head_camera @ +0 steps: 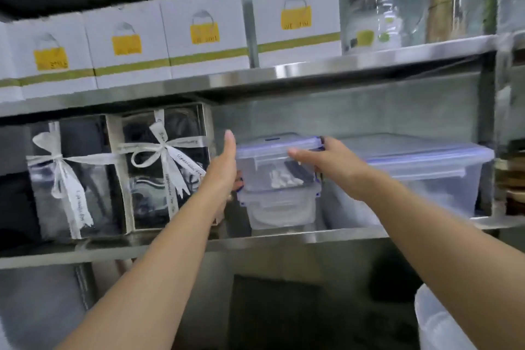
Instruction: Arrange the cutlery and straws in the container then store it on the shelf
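Note:
A clear lidded container (274,163) with blue clips holds white cutlery and dark straws. It rests on top of a smaller clear lidded container (279,207) on the middle steel shelf (284,237). My left hand (225,167) presses flat against its left side, thumb up. My right hand (326,160) grips its right end at the lid's clip, thumb across the front.
Two ribboned gift boxes (164,170) stand close on the left. A large clear tub (420,176) sits close on the right. White boxes with yellow labels (204,34) line the shelf above. A white plastic bin (443,321) is at the lower right.

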The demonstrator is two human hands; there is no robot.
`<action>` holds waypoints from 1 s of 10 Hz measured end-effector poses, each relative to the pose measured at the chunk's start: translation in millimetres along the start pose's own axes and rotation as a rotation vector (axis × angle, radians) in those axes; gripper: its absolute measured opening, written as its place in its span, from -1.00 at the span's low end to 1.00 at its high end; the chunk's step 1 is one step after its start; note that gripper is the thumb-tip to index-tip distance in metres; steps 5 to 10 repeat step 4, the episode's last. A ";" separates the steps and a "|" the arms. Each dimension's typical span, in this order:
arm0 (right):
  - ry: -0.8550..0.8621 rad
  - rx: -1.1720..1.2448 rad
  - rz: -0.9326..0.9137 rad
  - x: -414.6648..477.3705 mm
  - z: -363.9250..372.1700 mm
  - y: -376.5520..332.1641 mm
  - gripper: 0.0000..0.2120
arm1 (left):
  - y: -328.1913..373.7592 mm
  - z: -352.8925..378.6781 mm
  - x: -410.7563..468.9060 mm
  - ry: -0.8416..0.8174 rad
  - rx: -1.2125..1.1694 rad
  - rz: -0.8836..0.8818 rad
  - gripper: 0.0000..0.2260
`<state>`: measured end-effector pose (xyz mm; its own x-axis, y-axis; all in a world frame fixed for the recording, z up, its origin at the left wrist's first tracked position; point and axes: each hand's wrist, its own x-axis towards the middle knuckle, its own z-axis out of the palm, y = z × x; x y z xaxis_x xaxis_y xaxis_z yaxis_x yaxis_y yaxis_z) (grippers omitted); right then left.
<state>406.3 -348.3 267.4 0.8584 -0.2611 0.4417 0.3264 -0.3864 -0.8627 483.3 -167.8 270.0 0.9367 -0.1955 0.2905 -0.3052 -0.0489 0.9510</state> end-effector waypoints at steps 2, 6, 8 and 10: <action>0.094 -0.106 0.120 -4.7 11.3 -3.5 -0.34 | 5.4 -5.7 -6.6 -0.052 -0.029 -0.076 -0.34; 0.212 -0.272 -0.108 -71.4 -6.9 -52.1 -0.65 | 27.1 -38.1 -59.6 0.049 0.140 0.176 -0.53; 0.212 -0.272 -0.108 -71.4 -6.9 -52.1 -0.65 | 27.1 -38.1 -59.6 0.049 0.140 0.176 -0.53; 0.212 -0.272 -0.108 -71.4 -6.9 -52.1 -0.65 | 27.1 -38.1 -59.6 0.049 0.140 0.176 -0.53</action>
